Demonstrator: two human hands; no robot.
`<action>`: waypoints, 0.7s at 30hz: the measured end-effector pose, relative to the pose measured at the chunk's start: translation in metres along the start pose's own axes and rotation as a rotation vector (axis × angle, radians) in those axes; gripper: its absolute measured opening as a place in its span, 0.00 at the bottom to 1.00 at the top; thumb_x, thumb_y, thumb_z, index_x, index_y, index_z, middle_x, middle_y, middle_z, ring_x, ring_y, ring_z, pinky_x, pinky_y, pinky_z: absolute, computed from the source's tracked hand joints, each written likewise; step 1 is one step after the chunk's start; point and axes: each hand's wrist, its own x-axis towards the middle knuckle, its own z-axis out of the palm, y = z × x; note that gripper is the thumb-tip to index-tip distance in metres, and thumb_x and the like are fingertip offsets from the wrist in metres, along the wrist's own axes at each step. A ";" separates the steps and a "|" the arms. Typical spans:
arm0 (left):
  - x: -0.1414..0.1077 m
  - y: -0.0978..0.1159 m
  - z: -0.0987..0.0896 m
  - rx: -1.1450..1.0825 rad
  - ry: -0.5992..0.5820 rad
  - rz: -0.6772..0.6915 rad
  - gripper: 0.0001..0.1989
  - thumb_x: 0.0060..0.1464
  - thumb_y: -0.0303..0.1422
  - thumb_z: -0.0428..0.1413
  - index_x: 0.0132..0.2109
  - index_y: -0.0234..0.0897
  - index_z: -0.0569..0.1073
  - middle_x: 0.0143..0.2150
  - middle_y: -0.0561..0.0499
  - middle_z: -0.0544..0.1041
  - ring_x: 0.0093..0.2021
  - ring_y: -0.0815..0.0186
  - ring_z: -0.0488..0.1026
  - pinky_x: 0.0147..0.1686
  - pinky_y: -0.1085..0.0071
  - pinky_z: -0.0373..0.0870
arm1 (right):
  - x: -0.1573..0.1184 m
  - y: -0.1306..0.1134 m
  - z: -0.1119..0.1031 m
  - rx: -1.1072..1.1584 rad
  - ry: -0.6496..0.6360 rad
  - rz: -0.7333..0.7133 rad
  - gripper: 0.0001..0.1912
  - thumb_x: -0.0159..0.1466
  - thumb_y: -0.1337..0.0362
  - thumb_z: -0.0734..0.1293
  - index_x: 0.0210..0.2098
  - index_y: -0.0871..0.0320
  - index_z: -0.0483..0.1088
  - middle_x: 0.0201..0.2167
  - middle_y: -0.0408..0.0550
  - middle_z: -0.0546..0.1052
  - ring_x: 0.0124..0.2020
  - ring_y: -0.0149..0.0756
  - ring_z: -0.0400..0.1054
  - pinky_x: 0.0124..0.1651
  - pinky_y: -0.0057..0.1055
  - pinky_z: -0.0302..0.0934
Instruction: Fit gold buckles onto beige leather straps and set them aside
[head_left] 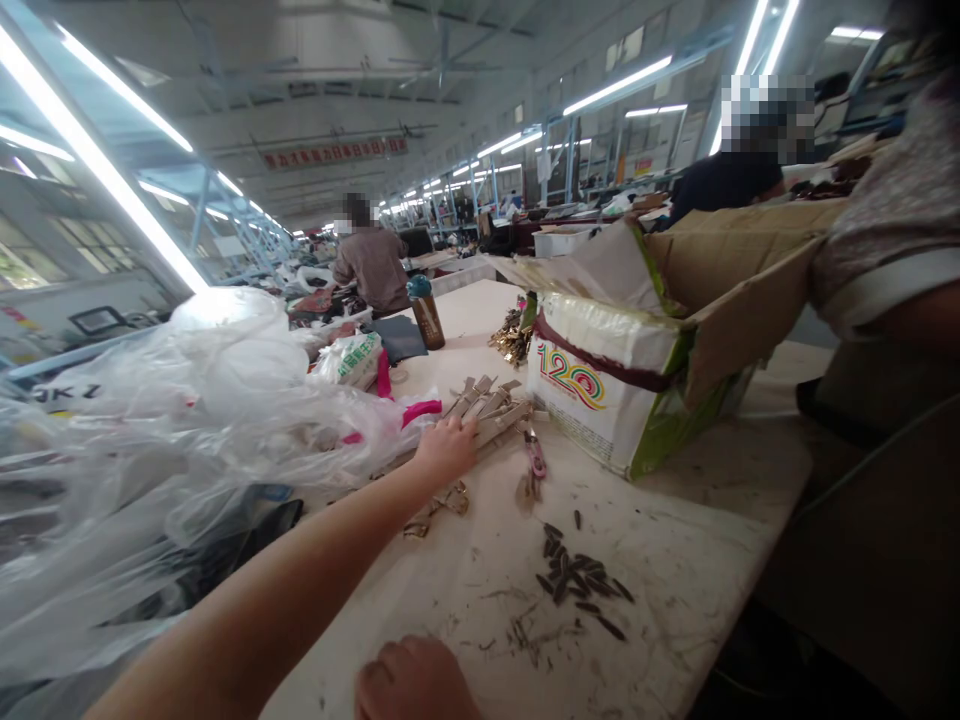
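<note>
left hand (444, 447) stretched out over the white table (675, 540), fingers laid on the near end of the pile of tan strips (487, 405). fingers curled narrow over the strips, touching them; can't tell whether any strip is actually gripped. right hand (411, 680) at the bottom edge of view, well short of the pile, curled like a loose fist; what it holds, if anything, is hidden.

landmark = pile of tan strips, fanned out mid-table.
- pink-handled snips (535, 455) just right of the pile, lying flat.
- small brass fittings (439, 505) just nearer the camera than the pile, by the left wrist.
- scatter of dark seeds (581, 578) nearer the camera and right of the pile.
- printed "120" sack in a cardboard box (622, 370) right of the pile, close.
- heap of clear plastic bags (187, 420) left of the pile, touching its edge.
- brown bottle (426, 312) beyond the pile.
- a seated person (373, 262) far beyond the pile; another person's sleeve (892, 220) far right.
</note>
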 end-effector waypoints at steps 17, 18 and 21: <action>-0.204 -0.052 0.013 -0.103 -0.036 -0.123 0.09 0.56 0.30 0.52 0.44 0.37 0.72 0.41 0.44 0.74 0.43 0.57 0.72 0.43 0.62 0.66 | 0.003 0.010 -0.032 0.544 0.048 0.549 0.12 0.62 0.61 0.56 0.28 0.58 0.68 0.24 0.44 0.72 0.27 0.34 0.65 0.32 0.28 0.54; -0.201 -0.048 0.013 -0.121 -0.012 -0.134 0.08 0.56 0.28 0.51 0.43 0.36 0.72 0.40 0.43 0.74 0.43 0.56 0.72 0.44 0.62 0.65 | 0.002 0.010 -0.031 0.553 0.062 0.560 0.13 0.62 0.60 0.56 0.28 0.57 0.68 0.23 0.44 0.72 0.27 0.35 0.65 0.33 0.28 0.54; -0.200 -0.043 -0.002 -0.179 0.042 -0.192 0.09 0.56 0.25 0.48 0.37 0.32 0.73 0.36 0.41 0.75 0.39 0.56 0.73 0.40 0.62 0.66 | 0.002 0.011 -0.029 0.594 0.116 0.597 0.13 0.61 0.58 0.57 0.28 0.57 0.68 0.22 0.43 0.70 0.27 0.35 0.64 0.32 0.29 0.55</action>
